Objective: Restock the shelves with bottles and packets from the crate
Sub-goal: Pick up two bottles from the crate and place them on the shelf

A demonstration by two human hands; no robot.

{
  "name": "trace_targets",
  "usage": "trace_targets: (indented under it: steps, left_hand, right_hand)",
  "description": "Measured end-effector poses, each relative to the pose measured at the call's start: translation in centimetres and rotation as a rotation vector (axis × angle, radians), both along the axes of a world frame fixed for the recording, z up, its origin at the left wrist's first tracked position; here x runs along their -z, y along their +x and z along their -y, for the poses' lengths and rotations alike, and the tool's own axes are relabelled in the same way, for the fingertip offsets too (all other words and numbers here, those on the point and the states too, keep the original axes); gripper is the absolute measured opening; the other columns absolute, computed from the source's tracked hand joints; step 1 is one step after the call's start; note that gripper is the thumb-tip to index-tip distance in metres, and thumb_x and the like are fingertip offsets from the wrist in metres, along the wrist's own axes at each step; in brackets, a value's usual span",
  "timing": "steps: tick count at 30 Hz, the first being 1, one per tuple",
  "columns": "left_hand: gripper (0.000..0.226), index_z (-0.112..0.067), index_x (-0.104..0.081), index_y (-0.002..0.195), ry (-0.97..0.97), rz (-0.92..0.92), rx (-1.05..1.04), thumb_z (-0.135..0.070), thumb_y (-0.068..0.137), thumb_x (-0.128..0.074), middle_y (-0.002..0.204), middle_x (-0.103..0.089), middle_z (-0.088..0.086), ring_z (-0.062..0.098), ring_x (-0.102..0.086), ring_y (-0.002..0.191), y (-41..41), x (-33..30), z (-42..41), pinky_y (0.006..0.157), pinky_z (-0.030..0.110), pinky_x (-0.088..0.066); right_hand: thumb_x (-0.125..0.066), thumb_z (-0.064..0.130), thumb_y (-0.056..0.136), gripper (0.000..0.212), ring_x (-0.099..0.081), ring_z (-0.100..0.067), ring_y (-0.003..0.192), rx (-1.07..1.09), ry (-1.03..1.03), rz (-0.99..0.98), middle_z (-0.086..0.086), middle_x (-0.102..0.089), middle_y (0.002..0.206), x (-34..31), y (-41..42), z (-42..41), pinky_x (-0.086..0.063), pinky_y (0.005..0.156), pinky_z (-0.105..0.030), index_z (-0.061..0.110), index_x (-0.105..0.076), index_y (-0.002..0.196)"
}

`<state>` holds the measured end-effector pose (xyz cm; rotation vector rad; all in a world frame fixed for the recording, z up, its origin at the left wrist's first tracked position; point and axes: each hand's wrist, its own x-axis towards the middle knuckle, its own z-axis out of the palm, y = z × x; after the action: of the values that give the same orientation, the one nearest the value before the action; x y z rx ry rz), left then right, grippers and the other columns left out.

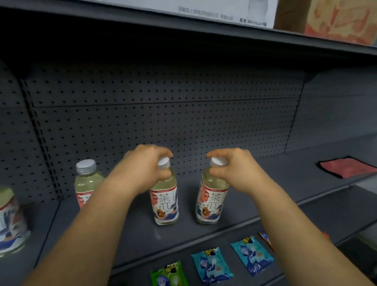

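Left hand [145, 168] in a curled grip around the neck of one tea bottle [164, 197], right hand [232, 169] pinching a second bottle [211, 199], both upright on the grey shelf [266, 195], snack packets [212, 266] one tier below

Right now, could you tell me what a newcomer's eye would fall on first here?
Two bare hands at the centre: the left hand grips the neck of one tea bottle, the right hand another bottle, both standing on the grey shelf. Below, bright snack packets lie in a row; a red cloth lies at right.
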<state>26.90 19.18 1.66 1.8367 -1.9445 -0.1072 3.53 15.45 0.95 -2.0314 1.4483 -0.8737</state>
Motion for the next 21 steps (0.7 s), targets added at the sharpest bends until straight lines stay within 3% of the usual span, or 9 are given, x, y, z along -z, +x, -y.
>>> trace_targets:
  steps: [3,6,9,13,18,21]
  left_hand:
    - [0.047,-0.035,-0.059,0.126,0.057,0.027,-0.071,-0.036,0.080,-0.065,0.128,-0.058,-0.001,0.025,-0.056,0.114,-0.2,0.5,2.1,0.094,0.042,-0.050]
    - [0.049,-0.033,-0.056,0.130,0.116,0.074,-0.140,-0.034,0.082,-0.064,0.132,-0.057,0.000,0.026,-0.054,0.117,-0.7,1.2,3.8,0.098,0.042,-0.047]
    - [0.048,-0.031,-0.056,0.131,0.143,0.080,-0.223,-0.033,0.084,-0.066,0.131,-0.058,0.002,0.027,-0.055,0.115,-1.4,1.2,4.9,0.097,0.041,-0.048]
    - [0.050,-0.030,-0.055,0.133,0.178,0.078,-0.318,-0.030,0.085,-0.067,0.129,-0.058,0.005,0.027,-0.056,0.113,-2.0,1.0,6.2,0.095,0.038,-0.049]
    - [0.052,-0.027,-0.055,0.134,0.184,0.068,-0.381,-0.026,0.084,-0.069,0.131,-0.059,0.003,0.022,-0.056,0.115,-2.6,0.8,7.3,0.095,0.034,-0.047]
    - [0.052,-0.025,-0.055,0.134,0.175,0.072,-0.393,-0.025,0.084,-0.069,0.131,-0.060,0.003,0.021,-0.056,0.115,-2.8,0.9,7.9,0.094,0.032,-0.047]
  right_hand:
    - [-0.070,0.020,0.084,0.042,-0.061,-0.013,0.086,-0.054,0.024,-0.019,-0.001,-0.059,0.125,0.6,0.3,3.8,-0.043,0.057,-0.018,0.030,-0.066,0.125]
    - [-0.069,0.021,0.084,0.040,-0.062,-0.014,0.087,-0.122,0.031,-0.026,-0.005,-0.057,0.127,1.2,0.6,7.3,-0.044,0.061,-0.019,0.031,-0.067,0.122]
    - [-0.070,0.022,0.083,0.040,-0.057,-0.010,0.071,-0.198,0.034,-0.062,-0.008,-0.057,0.127,1.7,0.5,10.3,-0.041,0.054,-0.017,0.033,-0.067,0.121]
    - [-0.072,0.023,0.082,0.041,-0.064,-0.019,0.094,-0.278,0.040,-0.085,-0.008,-0.054,0.129,2.1,0.0,13.2,-0.055,0.075,-0.029,0.034,-0.067,0.121]
    - [-0.072,0.020,0.084,0.041,-0.062,-0.021,0.098,-0.342,0.036,-0.101,-0.007,-0.056,0.128,2.3,-1.3,15.9,-0.050,0.071,-0.027,0.032,-0.067,0.122]
    - [-0.071,0.018,0.084,0.041,-0.062,-0.022,0.101,-0.345,0.038,-0.093,-0.007,-0.058,0.129,2.2,-2.0,16.9,-0.052,0.078,-0.029,0.031,-0.067,0.123]
